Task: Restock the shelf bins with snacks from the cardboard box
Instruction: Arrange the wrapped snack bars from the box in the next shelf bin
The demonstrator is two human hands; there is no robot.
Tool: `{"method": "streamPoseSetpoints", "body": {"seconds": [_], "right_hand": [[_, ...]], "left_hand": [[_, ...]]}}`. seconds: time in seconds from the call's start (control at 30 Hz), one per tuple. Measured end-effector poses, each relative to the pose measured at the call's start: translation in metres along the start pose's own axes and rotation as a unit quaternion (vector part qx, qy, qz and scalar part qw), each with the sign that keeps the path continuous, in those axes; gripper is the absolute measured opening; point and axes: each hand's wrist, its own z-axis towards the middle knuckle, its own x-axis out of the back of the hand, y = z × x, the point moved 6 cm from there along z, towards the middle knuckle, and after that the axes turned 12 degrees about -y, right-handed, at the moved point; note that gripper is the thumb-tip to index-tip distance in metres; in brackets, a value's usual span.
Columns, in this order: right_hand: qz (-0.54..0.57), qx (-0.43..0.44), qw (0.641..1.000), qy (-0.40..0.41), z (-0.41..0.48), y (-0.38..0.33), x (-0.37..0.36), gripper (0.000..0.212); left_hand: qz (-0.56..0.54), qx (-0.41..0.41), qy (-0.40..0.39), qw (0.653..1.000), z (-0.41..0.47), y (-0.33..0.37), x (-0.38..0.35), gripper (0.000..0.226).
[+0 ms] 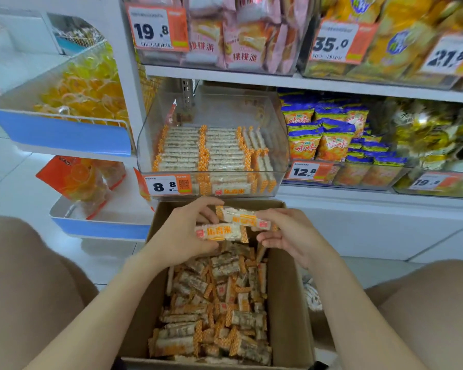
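An open cardboard box (pixel 286 303) stands on the floor between my knees, filled with several orange-and-white wrapped rice bars (pixel 219 311). Above its far end my left hand (pixel 182 231) grips one bar (pixel 219 232) between thumb and fingers. My right hand (pixel 286 233) pinches a second bar (pixel 245 218) just above and behind the first. Straight ahead, a clear plastic shelf bin (pixel 278 145) with an 8.8 price tag (pixel 167 185) holds neat rows of the same bars, its upper half bare.
Neighbouring bins hold blue-and-orange snack bags (pixel 329 134), pink pastry packs (pixel 238 36) and yellow packs (pixel 385 36). A blue-fronted side rack (pixel 64 132) with yellow candy stands at the left. My knees flank the box on the white tile floor.
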Motion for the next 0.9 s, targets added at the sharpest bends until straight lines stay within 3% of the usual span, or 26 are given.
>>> {"method": "streamPoseSetpoints", "body": {"seconds": [0.1,0.23,0.37,0.43,0.57,0.63,0.77,0.83,0.9], "right_hand": [[-0.118,0.036,0.992,-0.003,-0.007,-0.018,-0.006,0.026],[-0.285,0.100,0.953,0.001,-0.010,-0.036,-0.010,0.052],[-0.328,0.131,0.933,-0.064,-0.015,-0.055,-0.025,0.032],[-0.352,0.154,0.918,-0.093,-0.016,-0.063,-0.034,0.046],[-0.372,0.181,0.902,-0.123,-0.020,-0.087,-0.043,0.096],[-0.382,0.199,0.896,-0.104,-0.017,-0.104,-0.041,0.082],[-0.364,0.257,0.895,0.031,0.001,-0.137,-0.013,0.025],[-0.371,0.290,0.877,0.092,0.006,-0.153,-0.001,0.020],[-0.337,0.321,0.872,0.151,0.007,-0.168,0.009,0.031]], "left_hand": [[-0.006,-0.012,0.012,1.000,-0.001,0.010,0.018,0.076],[-0.010,-0.028,-0.003,1.000,-0.001,0.019,0.035,0.080],[-0.003,-0.047,0.005,0.999,0.005,0.030,0.055,0.083],[0.003,-0.070,0.002,0.998,0.010,0.042,0.061,0.085],[0.043,-0.100,0.006,0.994,0.022,0.066,0.069,0.083],[0.085,-0.102,0.018,0.991,0.030,0.075,0.074,0.073],[0.132,-0.079,0.051,0.987,0.052,0.081,0.090,0.058],[0.132,-0.065,0.089,0.985,0.060,0.082,0.101,0.045],[0.109,-0.055,0.154,0.980,0.063,0.081,0.112,0.036]]}}
